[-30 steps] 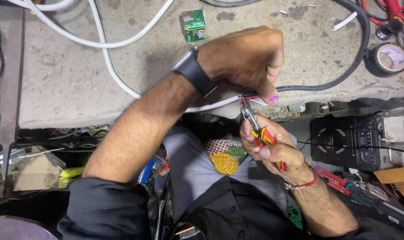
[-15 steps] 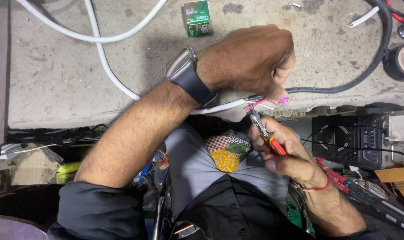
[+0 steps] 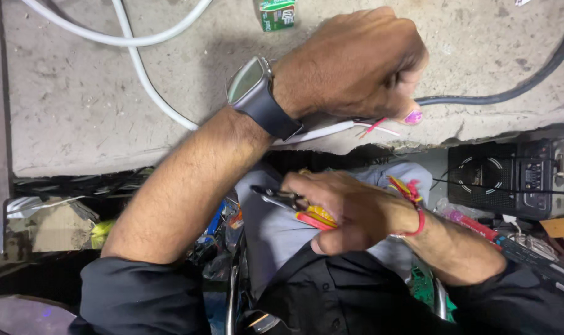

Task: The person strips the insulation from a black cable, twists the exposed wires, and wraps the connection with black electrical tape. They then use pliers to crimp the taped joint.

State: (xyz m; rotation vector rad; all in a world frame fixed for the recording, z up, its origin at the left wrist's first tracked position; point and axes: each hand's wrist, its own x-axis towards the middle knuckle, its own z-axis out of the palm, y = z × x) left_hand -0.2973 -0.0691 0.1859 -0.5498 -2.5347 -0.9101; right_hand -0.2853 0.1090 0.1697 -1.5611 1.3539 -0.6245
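- Rough concrete slab [image 3: 77, 93] as work surface, cluttered floor below its edge; black cable [image 3: 499, 96] running off beyond the left hand's knuckles
- Left hand [image 3: 356, 62] fisted, clamped on the white cable [image 3: 322, 132] at the slab's edge; thin red and white wires [image 3: 375, 127] poking out just under the thumb
- Right hand [image 3: 350, 214] closed around the pliers [image 3: 282, 198], held low over the lap, well apart from the wires; nose pointing away from the cable end
- Judged mid wire-preparation, tool drawn back; next calls for bringing the nose up to the bare wires while keeping the cable pinned
- Hidden: cable run inside the fist; plier tips blurred, open or shut impossible to tell; wire ends too small to judge
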